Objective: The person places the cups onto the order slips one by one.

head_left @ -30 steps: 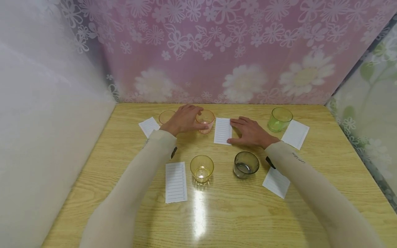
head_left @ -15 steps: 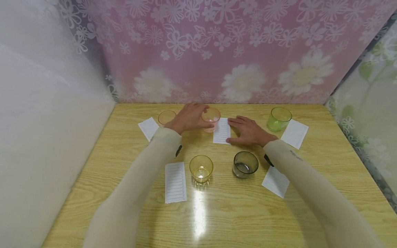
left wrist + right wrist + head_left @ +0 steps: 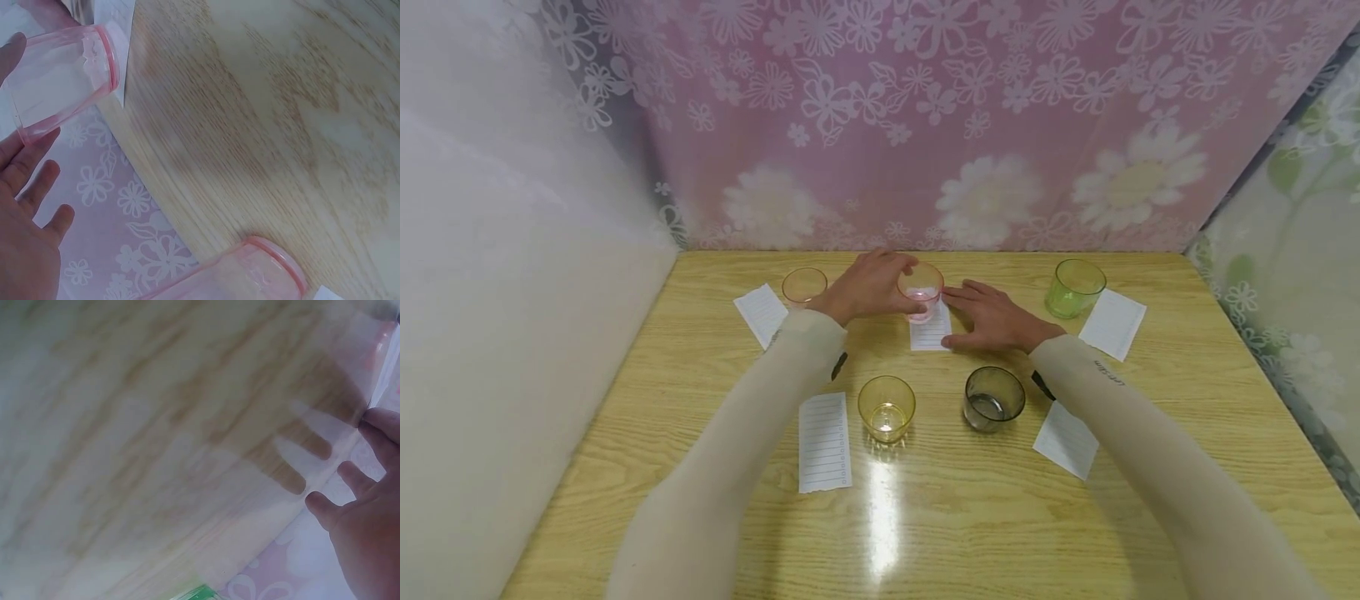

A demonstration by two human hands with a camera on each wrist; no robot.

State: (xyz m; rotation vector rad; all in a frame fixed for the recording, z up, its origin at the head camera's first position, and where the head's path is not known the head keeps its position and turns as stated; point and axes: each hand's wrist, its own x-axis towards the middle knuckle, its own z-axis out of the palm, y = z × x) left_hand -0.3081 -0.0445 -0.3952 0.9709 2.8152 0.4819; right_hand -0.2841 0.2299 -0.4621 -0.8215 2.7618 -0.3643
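My left hand point(image 3: 872, 286) grips a clear pink glass point(image 3: 921, 288) between thumb and fingers. The glass is upright over the upper part of a lined paper slip point(image 3: 930, 338); in the left wrist view its base point(image 3: 107, 59) is at the paper. My right hand point(image 3: 992, 318) lies low on the table with fairly straight fingers, its fingertips and thumb at the slip's right edge. A second pink glass point(image 3: 803, 285) stands behind my left wrist, partly hidden by it. In the right wrist view, some fingertips point(image 3: 373, 419) meet the tabletop near the paper.
Nearer me stand a yellow glass point(image 3: 887, 408) and a dark grey glass point(image 3: 994, 398). A green glass point(image 3: 1076, 289) is at the back right, beside a paper slip point(image 3: 1113, 326). More slips lie at left point(image 3: 762, 313), front left point(image 3: 824, 442) and under the right forearm point(image 3: 1067, 440).
My left hand has moved the pink glass rightward, from beside the paper slip to over its upper part. The right hand has shifted slightly left, and the slip slightly with it.
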